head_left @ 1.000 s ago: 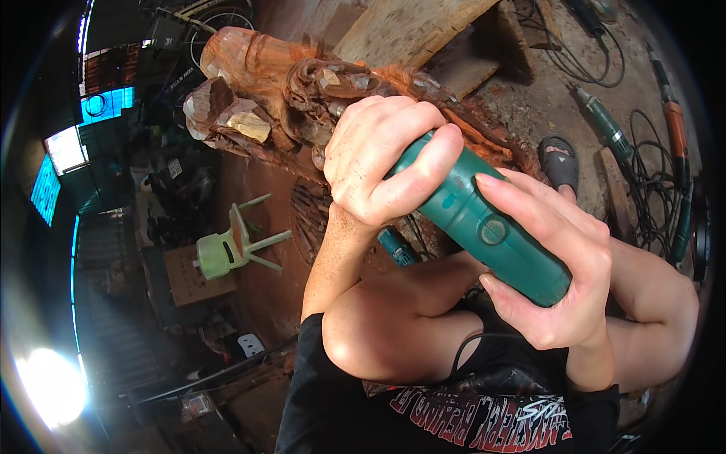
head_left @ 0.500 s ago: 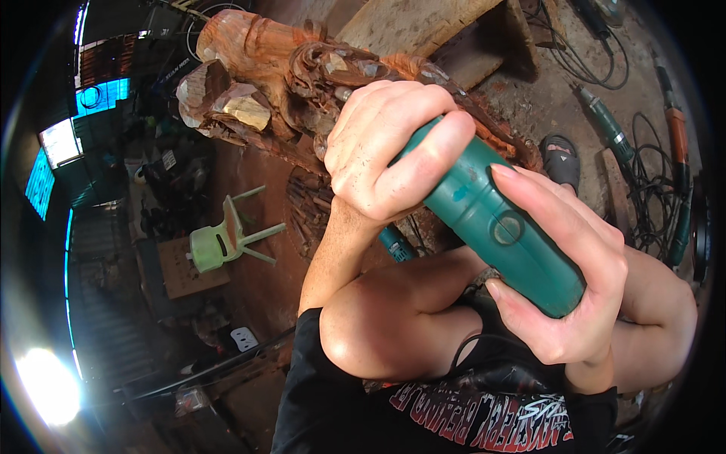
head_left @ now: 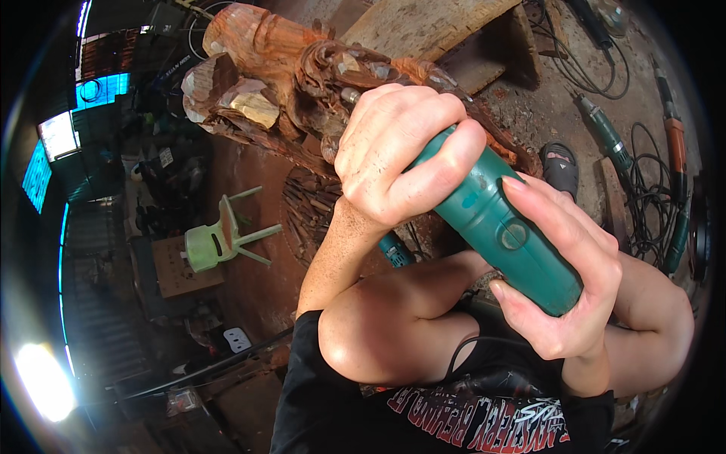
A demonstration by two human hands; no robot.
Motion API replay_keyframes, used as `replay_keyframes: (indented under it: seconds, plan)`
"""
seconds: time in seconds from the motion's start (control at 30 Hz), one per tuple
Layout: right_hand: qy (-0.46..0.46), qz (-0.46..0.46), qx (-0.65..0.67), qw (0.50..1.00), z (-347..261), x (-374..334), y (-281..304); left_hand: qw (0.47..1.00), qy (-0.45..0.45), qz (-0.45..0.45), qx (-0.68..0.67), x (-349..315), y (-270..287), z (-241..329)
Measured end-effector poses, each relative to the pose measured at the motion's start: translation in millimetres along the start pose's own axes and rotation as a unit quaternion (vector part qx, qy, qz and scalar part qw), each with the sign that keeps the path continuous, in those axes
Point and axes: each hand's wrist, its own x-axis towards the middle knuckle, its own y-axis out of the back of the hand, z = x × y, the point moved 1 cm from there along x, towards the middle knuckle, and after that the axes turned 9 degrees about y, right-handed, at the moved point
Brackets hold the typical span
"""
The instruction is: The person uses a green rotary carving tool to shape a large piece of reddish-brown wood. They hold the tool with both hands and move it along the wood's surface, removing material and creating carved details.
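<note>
A green die grinder [head_left: 525, 261] with a thick rounded body slants across the middle, its rear end toward me. My left hand [head_left: 408, 155] is wrapped round its front part, closed. My right hand [head_left: 578, 268] grips the rear end, thumb on the near side and fingers along the far side. Beyond my left hand lies a reddish-brown wood carving [head_left: 261, 57] with curled, gnarled shapes and pale cut facets. A small metal piece shows by my left knuckles, close to the carving. The grinder's working tip is hidden, so contact with the wood cannot be told.
Another green power tool [head_left: 605, 129] and an orange-and-black one [head_left: 674, 147] lie among cables on the right floor. A wooden plank [head_left: 431, 26] stands behind the carving. Several carving tools [head_left: 310, 208] lie left of my knees. A pale green chair [head_left: 215, 242] is farther left.
Both hands keep their grip on the grinder. My left hand and the grinder's front sit slightly farther right in the picture, while the carving appears slightly higher as the view shifts.
</note>
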Motion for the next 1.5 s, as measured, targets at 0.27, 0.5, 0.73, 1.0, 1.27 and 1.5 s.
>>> replay_keyframes:
  seconds: [0.27, 0.5, 0.73, 1.0, 1.27, 1.5]
  plan:
    - [0.013, -0.005, -0.007, 1.0, 3.1, -4.9, 0.2, 1.0, 0.005, -0.005, 0.005, 3.9, 1.7, 6.7]
    - [0.025, 0.0, -0.014, 1.0, 7.3, -11.5, -3.5, 1.0, 0.003, -0.005, 0.002, 5.1, 1.8, 8.1]
    - [0.026, 0.0, -0.012, 1.0, 5.8, -12.9, -5.5, 1.0, -0.003, -0.007, 0.005, 4.5, 3.3, 8.4]
    - [0.01, -0.012, -0.035, 0.999, 0.3, -15.9, -5.2, 1.0, -0.004, -0.007, 0.002, 4.1, 3.8, 11.3]
    - [0.045, 0.064, -0.044, 0.996, 0.0, -21.2, -21.0, 0.999, -0.034, 0.014, -0.005, 0.3, 0.1, 14.7]
    - [0.063, 0.075, -0.053, 0.994, -1.1, -15.2, -25.4, 0.997, -0.055, 0.05, 0.004, 0.2, -3.2, 5.9]
